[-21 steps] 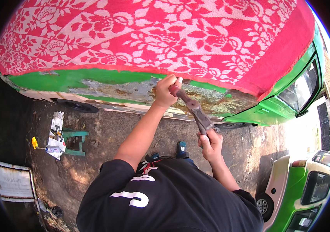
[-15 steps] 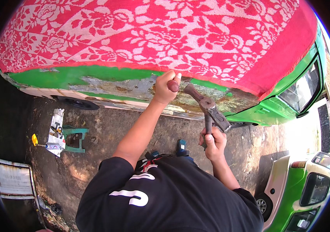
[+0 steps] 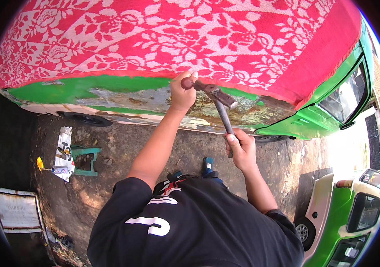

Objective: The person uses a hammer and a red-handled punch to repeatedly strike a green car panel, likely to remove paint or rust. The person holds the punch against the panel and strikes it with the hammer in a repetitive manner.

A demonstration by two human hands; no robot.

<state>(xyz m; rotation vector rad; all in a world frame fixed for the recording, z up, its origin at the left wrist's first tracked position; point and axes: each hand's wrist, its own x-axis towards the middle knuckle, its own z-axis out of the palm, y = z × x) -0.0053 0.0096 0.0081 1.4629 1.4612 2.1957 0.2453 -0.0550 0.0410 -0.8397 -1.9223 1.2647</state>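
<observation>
My left hand (image 3: 182, 97) is closed round a tool with a rounded reddish-brown butt (image 3: 187, 83), held at the upper side of a green vehicle body (image 3: 118, 89). The tool's far end is hidden, so its kind does not show. In my right hand (image 3: 242, 150) is a hammer (image 3: 224, 116), gripped by its dark handle. One end of the hammer head lies beside the butt; whether they touch I cannot tell. Around my hands the panel's paint is gone in patches, showing grey and rusty metal.
A red and pink floral cloth (image 3: 154, 35) covers the vehicle's top. On the ground at left stand a green stool (image 3: 85, 160), a spray can (image 3: 61, 169) and a printed sheet (image 3: 64, 138). Another green and white vehicle (image 3: 341, 209) is at lower right.
The hammer has swung up and left, from apart to right beside the butt. My right hand rose slightly with it. My left hand and the panel appear slightly further left.
</observation>
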